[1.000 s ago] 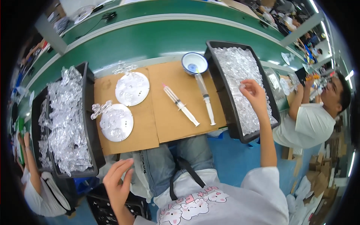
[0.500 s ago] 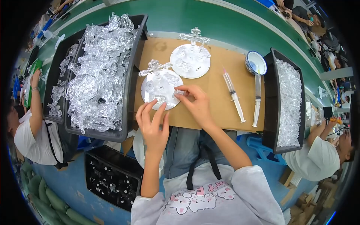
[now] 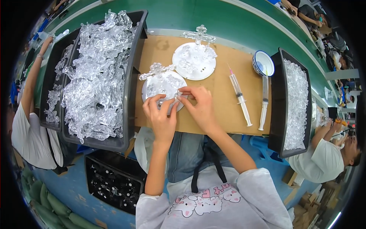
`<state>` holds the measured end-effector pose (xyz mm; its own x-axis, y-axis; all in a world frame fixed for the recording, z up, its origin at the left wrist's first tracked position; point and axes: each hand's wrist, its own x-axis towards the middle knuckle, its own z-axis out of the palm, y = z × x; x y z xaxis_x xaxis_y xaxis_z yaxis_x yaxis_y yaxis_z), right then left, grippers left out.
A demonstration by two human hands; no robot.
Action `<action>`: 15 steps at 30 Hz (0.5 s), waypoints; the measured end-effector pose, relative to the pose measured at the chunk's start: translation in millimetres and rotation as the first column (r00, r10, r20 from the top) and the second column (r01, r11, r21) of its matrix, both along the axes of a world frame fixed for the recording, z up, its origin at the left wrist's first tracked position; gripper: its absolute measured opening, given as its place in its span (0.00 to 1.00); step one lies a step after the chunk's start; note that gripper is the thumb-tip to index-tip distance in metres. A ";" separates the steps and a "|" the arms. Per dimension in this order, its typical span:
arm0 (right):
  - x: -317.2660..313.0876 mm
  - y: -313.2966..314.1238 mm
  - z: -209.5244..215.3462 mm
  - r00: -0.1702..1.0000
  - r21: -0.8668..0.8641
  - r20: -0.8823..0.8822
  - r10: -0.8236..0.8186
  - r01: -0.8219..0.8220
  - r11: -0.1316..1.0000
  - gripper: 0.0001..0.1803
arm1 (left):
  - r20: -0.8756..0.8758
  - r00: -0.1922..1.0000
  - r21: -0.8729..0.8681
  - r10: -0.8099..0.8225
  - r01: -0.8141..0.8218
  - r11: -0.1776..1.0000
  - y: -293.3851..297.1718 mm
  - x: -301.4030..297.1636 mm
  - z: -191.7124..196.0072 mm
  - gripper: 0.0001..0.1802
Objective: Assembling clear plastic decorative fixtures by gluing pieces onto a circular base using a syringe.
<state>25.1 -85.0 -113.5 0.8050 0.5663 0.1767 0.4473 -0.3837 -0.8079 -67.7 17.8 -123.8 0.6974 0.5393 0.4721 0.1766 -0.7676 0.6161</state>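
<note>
Over the near edge of a round white disc (image 3: 146,91), my two hands meet at a small clear plastic piece (image 3: 178,94). Thumb and index finger of my right hand (image 3: 201,108) pinch it from the right. My left hand (image 3: 161,120) has its thumb and index closed at the piece's lower side, its other fingers curled over the disc; the fingertips hide part of the piece. A clear cross-shaped part (image 3: 157,71) stands at this disc's far edge, with other clear parts on top. Behind it lies a second white disc (image 3: 196,74) with a similar clear cross (image 3: 199,35).
Cardboard (image 3: 225,108) covers the work area. Two syringes (image 3: 241,100) lie on the right, one tip at a blue-and-white bowl (image 3: 263,62). Black bins (image 3: 131,84) of clear parts stand left; another black bin (image 3: 280,99) stands right. Co-workers (image 3: 32,133) sit at both sides.
My left hand has moved right and up, its spread fingers closing in beside my right fingertips. My right hand stays nearly in place. The co-worker's arm at left has reached farther forward.
</note>
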 end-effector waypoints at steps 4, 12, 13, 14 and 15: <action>5.3 -16.1 3.7 0.935 -0.066 0.349 -0.068 0.097 0.993 0.13 | -0.104 0.995 0.086 0.003 0.006 0.996 -8.1 14.1 10.0 0.08; 27.5 -174.5 119.1 0.841 0.012 0.371 -0.393 0.419 0.908 0.08 | -0.201 0.977 0.192 0.065 -0.025 0.981 6.6 -1.5 13.2 0.07; 52.2 -205.7 125.3 0.804 -0.076 0.412 -0.428 0.499 0.863 0.07 | -0.185 0.982 0.191 0.037 -0.001 0.982 6.6 0.1 13.3 0.07; 78.2 -242.5 133.0 0.753 -0.157 0.465 -0.466 0.589 0.793 0.07 | -0.169 0.986 0.168 0.004 0.025 0.986 3.3 7.1 15.8 0.07; 105.0 -281.8 124.6 0.785 -0.203 0.435 -0.440 0.562 0.802 0.09 | -0.158 0.987 0.153 -0.018 0.042 0.987 0.1 11.5 16.5 0.07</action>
